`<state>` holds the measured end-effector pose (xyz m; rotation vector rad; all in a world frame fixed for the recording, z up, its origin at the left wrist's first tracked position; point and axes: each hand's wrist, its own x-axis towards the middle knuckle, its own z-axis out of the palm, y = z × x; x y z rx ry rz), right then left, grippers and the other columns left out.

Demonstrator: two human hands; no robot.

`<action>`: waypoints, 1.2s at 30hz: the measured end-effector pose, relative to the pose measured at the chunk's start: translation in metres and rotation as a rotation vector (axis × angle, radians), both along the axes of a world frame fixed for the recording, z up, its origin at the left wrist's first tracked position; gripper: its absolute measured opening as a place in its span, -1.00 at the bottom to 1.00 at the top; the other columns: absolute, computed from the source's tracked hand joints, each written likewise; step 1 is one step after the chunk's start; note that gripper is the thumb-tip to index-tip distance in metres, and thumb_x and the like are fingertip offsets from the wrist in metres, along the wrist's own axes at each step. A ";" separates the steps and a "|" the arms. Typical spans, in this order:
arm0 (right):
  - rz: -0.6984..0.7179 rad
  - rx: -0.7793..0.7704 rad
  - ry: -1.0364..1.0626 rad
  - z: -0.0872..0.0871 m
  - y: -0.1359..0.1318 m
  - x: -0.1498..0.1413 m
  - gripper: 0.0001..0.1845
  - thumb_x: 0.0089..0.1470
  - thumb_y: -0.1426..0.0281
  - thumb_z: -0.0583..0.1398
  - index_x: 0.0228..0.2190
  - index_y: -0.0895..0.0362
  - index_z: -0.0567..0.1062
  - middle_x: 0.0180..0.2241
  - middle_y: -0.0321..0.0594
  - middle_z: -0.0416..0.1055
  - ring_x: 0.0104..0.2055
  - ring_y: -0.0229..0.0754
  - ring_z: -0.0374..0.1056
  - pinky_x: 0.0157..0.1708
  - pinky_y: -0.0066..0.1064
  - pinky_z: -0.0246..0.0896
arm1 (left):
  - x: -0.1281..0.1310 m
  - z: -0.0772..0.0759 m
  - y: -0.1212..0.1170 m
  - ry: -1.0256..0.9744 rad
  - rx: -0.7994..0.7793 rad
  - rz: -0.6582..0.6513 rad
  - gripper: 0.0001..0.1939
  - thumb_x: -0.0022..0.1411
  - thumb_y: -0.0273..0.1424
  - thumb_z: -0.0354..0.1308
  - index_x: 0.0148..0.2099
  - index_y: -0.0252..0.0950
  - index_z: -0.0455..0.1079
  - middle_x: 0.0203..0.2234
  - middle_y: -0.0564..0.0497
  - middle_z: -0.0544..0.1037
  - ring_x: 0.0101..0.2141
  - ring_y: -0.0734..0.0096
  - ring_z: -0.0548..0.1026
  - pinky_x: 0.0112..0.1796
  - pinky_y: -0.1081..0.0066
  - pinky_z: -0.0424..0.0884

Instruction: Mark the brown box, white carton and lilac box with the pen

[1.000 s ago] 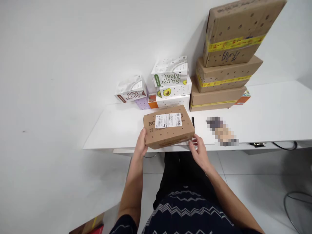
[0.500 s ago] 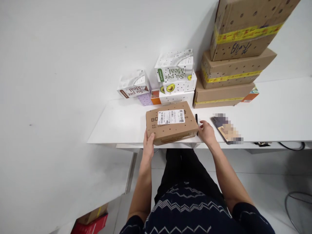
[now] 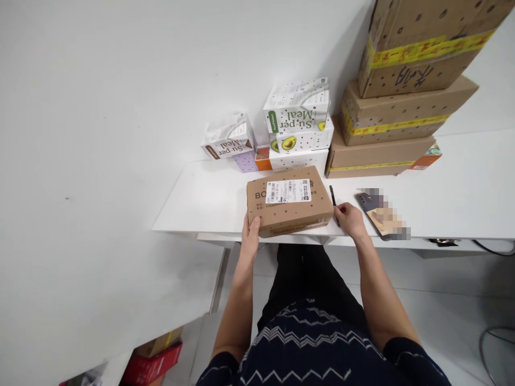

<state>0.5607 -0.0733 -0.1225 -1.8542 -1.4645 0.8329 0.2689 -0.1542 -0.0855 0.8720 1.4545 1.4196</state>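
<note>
Running lengthwise left-to-right: labelled box [image 3: 292,211]

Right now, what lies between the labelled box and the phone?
In the head view, a slim black tool and the right hand lie between the labelled box and the phone.

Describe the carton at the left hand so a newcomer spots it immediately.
On the white table, find the left hand near the front edge. It holds the brown carton; unlike the yellow-taped cartons stacked farther right, its upper face bears a white label.
</note>
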 end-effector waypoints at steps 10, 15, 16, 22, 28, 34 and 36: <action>0.037 -0.064 0.843 0.031 -0.040 -0.006 -0.45 -0.06 -0.06 0.25 -0.23 0.12 0.40 -0.57 -0.40 0.32 -0.73 -0.47 -0.11 -0.74 -0.51 -0.30 | -0.009 0.007 -0.005 0.096 -0.217 -0.053 -0.31 0.14 0.08 0.14 0.27 0.04 0.15 0.21 -0.02 0.32 0.18 -0.03 0.29 -0.12 0.14 0.48; 0.095 -0.002 0.754 0.042 -0.048 -0.013 -0.43 -0.01 -0.03 0.24 -0.15 0.17 0.50 -0.63 -0.41 0.24 -0.71 -0.45 -0.12 -0.74 -0.50 -0.29 | -0.005 0.010 -0.004 0.052 -0.110 -0.109 -0.34 0.17 -0.01 0.16 0.28 0.02 0.15 0.21 -0.02 0.32 0.18 0.05 0.29 0.00 0.18 0.43; 0.096 0.017 0.737 0.044 -0.048 -0.013 -0.43 -0.01 0.00 0.25 -0.11 0.17 0.50 -0.63 -0.41 0.24 -0.70 -0.44 -0.11 -0.73 -0.50 -0.27 | -0.003 0.012 -0.004 0.038 -0.053 -0.139 -0.33 0.18 -0.04 0.17 0.30 0.01 0.13 0.22 -0.02 0.31 0.19 0.09 0.29 0.06 0.19 0.39; 0.073 0.012 0.802 0.043 -0.049 -0.006 -0.37 0.01 0.14 0.25 0.08 0.17 0.42 -0.63 -0.43 0.23 -0.70 -0.46 -0.14 -0.73 -0.53 -0.32 | 0.004 0.008 0.002 0.054 0.205 -0.310 -0.18 0.17 -0.17 0.24 0.37 -0.04 -0.05 0.27 -0.05 0.22 0.24 0.20 0.23 0.21 0.26 0.21; -0.046 -0.061 0.811 0.013 -0.057 -0.008 -0.30 -0.13 0.23 0.28 0.06 0.23 0.41 -0.68 -0.49 0.23 -0.74 -0.48 -0.16 -0.76 -0.55 -0.33 | 0.008 -0.031 0.000 0.175 0.126 -0.234 -0.14 0.14 -0.15 0.26 0.37 -0.09 -0.08 0.18 -0.14 0.33 0.14 0.19 0.35 0.12 0.23 0.30; -0.090 -0.084 0.891 0.001 -0.062 -0.011 -0.32 -0.18 0.22 0.32 -0.01 0.23 0.41 -0.70 -0.49 0.26 -0.77 -0.49 -0.16 -0.79 -0.56 -0.35 | 0.012 -0.042 -0.004 0.238 0.144 -0.160 -0.40 0.20 -0.19 0.18 0.25 -0.18 0.17 0.06 -0.14 0.45 0.05 0.24 0.43 0.07 0.26 0.33; -0.099 -0.082 0.925 0.003 -0.063 -0.010 -0.35 -0.19 0.22 0.33 -0.03 0.21 0.42 -0.69 -0.48 0.28 -0.78 -0.49 -0.15 -0.79 -0.57 -0.35 | 0.013 -0.036 -0.005 0.196 0.150 -0.146 -0.36 0.17 -0.20 0.20 0.26 -0.17 0.17 0.06 -0.14 0.44 0.03 0.23 0.45 0.02 0.27 0.38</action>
